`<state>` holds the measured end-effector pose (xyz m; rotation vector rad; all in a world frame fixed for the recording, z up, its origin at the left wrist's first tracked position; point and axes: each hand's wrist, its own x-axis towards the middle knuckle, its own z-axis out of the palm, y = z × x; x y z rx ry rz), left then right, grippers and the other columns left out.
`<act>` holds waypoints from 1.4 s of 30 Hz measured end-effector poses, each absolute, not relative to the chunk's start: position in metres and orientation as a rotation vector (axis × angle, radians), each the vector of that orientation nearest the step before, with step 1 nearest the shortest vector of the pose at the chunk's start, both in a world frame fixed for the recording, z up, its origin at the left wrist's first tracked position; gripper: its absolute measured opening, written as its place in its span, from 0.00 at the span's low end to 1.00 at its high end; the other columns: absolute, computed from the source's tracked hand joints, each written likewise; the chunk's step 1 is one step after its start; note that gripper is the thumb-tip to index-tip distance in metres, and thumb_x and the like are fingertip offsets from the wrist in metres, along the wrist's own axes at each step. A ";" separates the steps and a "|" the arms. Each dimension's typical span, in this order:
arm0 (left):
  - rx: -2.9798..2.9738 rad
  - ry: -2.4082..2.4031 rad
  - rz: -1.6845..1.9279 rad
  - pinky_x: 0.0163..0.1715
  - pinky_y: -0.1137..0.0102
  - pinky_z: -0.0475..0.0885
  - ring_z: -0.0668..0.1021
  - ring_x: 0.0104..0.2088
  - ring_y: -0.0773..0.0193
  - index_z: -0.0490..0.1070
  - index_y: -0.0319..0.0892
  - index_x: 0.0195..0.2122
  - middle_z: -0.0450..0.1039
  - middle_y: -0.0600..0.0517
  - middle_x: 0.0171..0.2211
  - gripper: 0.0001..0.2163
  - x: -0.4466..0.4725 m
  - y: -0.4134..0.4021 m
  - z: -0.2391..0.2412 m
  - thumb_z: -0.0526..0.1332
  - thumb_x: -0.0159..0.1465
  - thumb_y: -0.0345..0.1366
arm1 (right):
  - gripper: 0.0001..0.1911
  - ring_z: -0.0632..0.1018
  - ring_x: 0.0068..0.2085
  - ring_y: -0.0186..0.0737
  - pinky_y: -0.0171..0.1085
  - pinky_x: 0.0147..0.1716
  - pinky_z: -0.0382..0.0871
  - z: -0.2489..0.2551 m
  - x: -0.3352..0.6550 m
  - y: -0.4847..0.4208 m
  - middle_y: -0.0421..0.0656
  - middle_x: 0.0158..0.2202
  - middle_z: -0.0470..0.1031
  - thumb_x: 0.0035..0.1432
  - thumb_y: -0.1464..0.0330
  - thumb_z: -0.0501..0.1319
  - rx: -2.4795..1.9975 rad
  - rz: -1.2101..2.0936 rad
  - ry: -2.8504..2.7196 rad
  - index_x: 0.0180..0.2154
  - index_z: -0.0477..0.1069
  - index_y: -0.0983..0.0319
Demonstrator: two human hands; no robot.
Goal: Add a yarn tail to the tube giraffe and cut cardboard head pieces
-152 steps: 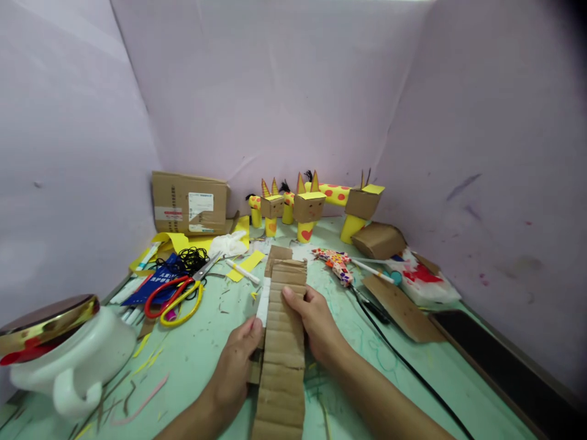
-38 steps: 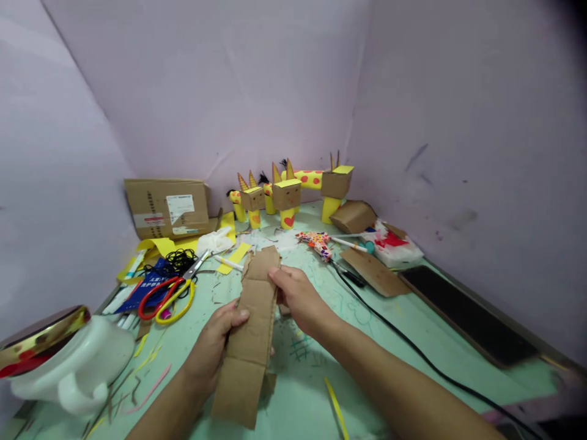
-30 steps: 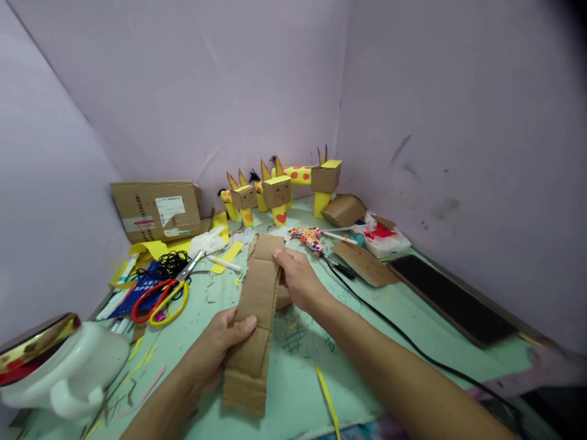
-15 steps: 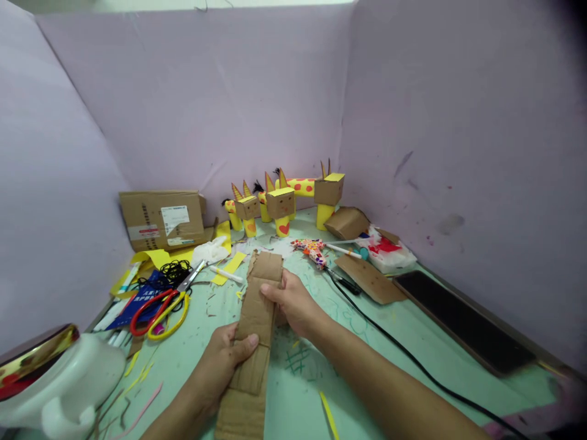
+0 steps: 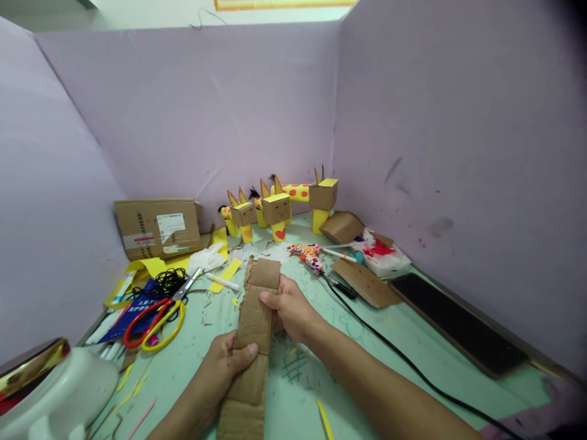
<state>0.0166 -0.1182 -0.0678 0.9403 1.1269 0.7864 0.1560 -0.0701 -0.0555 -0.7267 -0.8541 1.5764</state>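
Observation:
Between my hands is a long brown cardboard strip [image 5: 255, 318], creased across in several places and ragged along its upper left edge. My left hand [image 5: 219, 373] grips its left side lower down, thumb on top and fingers hidden beneath. Higher up, my right hand [image 5: 293, 308] pinches the right edge, its thumb lying on the face of the strip. Beyond the strip stand cardboard-headed toy animals with yellow bodies, among them a middle one [image 5: 277, 211] with a red heart. Left of the strip lie scissors [image 5: 167, 315] with one red and one yellow handle loop.
A patterned glue gun [image 5: 308, 253] lies behind my right hand, its black cord [image 5: 389, 345] running to the lower right. A dark phone-like slab [image 5: 458, 324] rests at right. A white mug-like vessel [image 5: 68, 391] and a cardboard box [image 5: 158, 229] stand left.
The view has tilted up slightly, so the scene sits a little lower and further left. Both hands keep their hold on the cardboard strip, which is nearly in the same pose.

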 end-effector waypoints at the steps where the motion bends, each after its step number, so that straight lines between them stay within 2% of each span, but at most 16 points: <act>1: 0.942 1.123 0.785 0.27 0.68 0.70 0.78 0.27 0.58 0.74 0.35 0.38 0.78 0.45 0.28 0.22 0.017 -0.118 -0.068 0.71 0.44 0.42 | 0.18 0.77 0.39 0.46 0.43 0.42 0.69 -0.055 0.156 -0.070 0.42 0.32 0.78 0.36 0.72 0.63 -0.731 1.574 -0.867 0.35 0.69 0.62; 6: 0.938 1.122 0.776 0.25 0.72 0.67 0.75 0.24 0.63 0.75 0.34 0.32 0.76 0.48 0.24 0.20 0.015 -0.118 -0.071 0.71 0.42 0.43 | 0.19 0.76 0.40 0.46 0.42 0.40 0.69 -0.056 0.156 -0.070 0.42 0.35 0.77 0.35 0.72 0.62 -0.742 1.569 -0.889 0.36 0.69 0.62; 9: 0.928 1.109 0.807 0.22 0.73 0.65 0.73 0.22 0.66 0.75 0.34 0.29 0.74 0.49 0.22 0.18 0.015 -0.119 -0.071 0.70 0.45 0.45 | 0.20 0.75 0.39 0.46 0.41 0.38 0.69 -0.057 0.156 -0.070 0.42 0.35 0.77 0.34 0.71 0.64 -0.702 1.584 -0.896 0.36 0.69 0.62; 13: 0.905 1.073 0.884 0.22 0.74 0.65 0.72 0.22 0.67 0.75 0.35 0.31 0.74 0.50 0.23 0.17 0.016 -0.118 -0.068 0.68 0.49 0.45 | 0.20 0.75 0.35 0.43 0.41 0.37 0.70 -0.055 0.159 -0.071 0.41 0.31 0.77 0.34 0.72 0.65 -0.691 1.633 -0.874 0.35 0.69 0.62; 15: 0.872 1.042 0.940 0.22 0.73 0.67 0.73 0.23 0.66 0.75 0.36 0.33 0.75 0.50 0.25 0.18 0.016 -0.118 -0.066 0.68 0.48 0.45 | 0.18 0.76 0.33 0.42 0.40 0.37 0.70 -0.054 0.160 -0.072 0.40 0.29 0.76 0.34 0.72 0.65 -0.688 1.674 -0.861 0.34 0.69 0.62; 20: 0.826 1.118 0.811 0.19 0.72 0.66 0.72 0.18 0.67 0.74 0.35 0.26 0.73 0.51 0.19 0.18 0.016 -0.117 -0.066 0.71 0.42 0.45 | 0.16 0.75 0.31 0.40 0.42 0.37 0.70 -0.059 0.156 -0.071 0.39 0.28 0.76 0.36 0.76 0.61 -0.808 1.712 -0.794 0.33 0.70 0.62; 23: 0.847 1.152 0.746 0.20 0.72 0.67 0.73 0.18 0.66 0.74 0.35 0.29 0.75 0.50 0.21 0.18 0.016 -0.117 -0.069 0.72 0.41 0.41 | 0.14 0.75 0.31 0.40 0.44 0.38 0.70 -0.065 0.152 -0.069 0.39 0.28 0.76 0.36 0.77 0.60 -0.884 1.696 -0.762 0.31 0.70 0.62; 27: 0.846 1.185 0.744 0.20 0.72 0.68 0.74 0.19 0.65 0.74 0.36 0.31 0.76 0.50 0.22 0.18 0.017 -0.117 -0.071 0.72 0.42 0.41 | 0.13 0.75 0.31 0.40 0.44 0.38 0.70 -0.069 0.151 -0.067 0.40 0.28 0.76 0.36 0.78 0.59 -0.901 1.692 -0.755 0.30 0.70 0.63; 34: 0.884 1.203 0.770 0.18 0.74 0.67 0.72 0.17 0.68 0.73 0.36 0.28 0.73 0.54 0.18 0.18 0.022 -0.120 -0.066 0.73 0.39 0.40 | 0.14 0.75 0.31 0.40 0.43 0.38 0.70 -0.063 0.153 -0.070 0.39 0.27 0.76 0.37 0.78 0.59 -0.912 1.706 -0.749 0.31 0.70 0.62; 42: 0.875 1.234 0.814 0.19 0.73 0.67 0.72 0.18 0.67 0.72 0.35 0.27 0.74 0.52 0.19 0.18 0.024 -0.122 -0.070 0.73 0.38 0.40 | 0.15 0.75 0.31 0.41 0.43 0.37 0.71 -0.061 0.153 -0.073 0.40 0.28 0.77 0.37 0.76 0.60 -0.882 1.719 -0.777 0.32 0.70 0.63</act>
